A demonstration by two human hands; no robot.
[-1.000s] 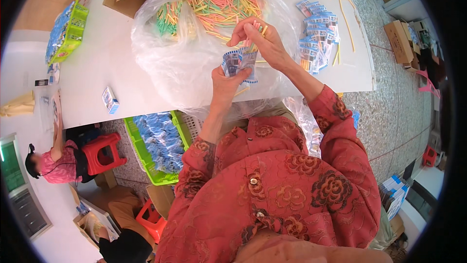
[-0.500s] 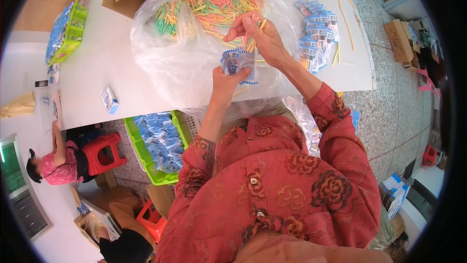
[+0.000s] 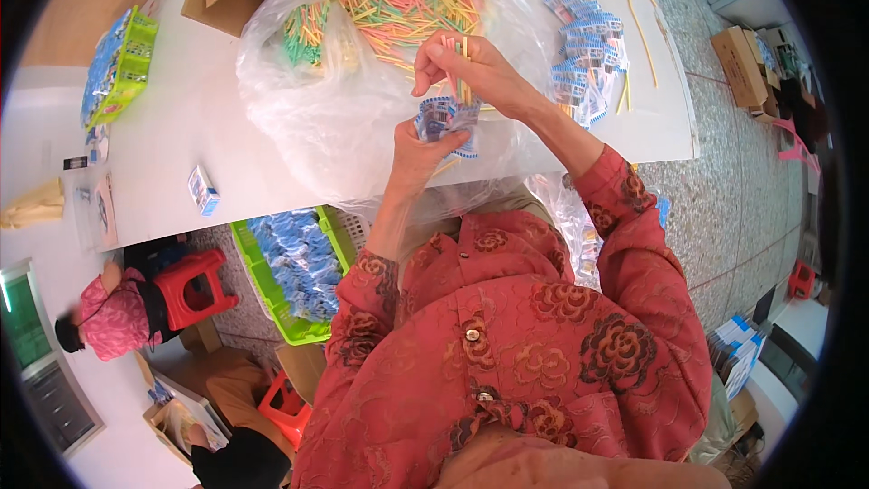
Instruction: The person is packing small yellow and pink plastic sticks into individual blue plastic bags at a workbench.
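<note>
1. A small blue-and-white packet (image 3: 445,118) is sitting near picture centre, just above it, over the clear plastic bag (image 3: 299,109).
2. The left hand (image 3: 418,147) is gripping the packet from six o'clock, fingers curled around it.
3. The right hand (image 3: 471,68), at twelve o'clock of the packet, is pinching thin coloured sticks (image 3: 457,68), apparently feeding them into it.
4. More loose sticks (image 3: 398,18) are lying in the bag; a pile of packets (image 3: 579,64) is resting at two o'clock on the white table (image 3: 181,127).
</note>
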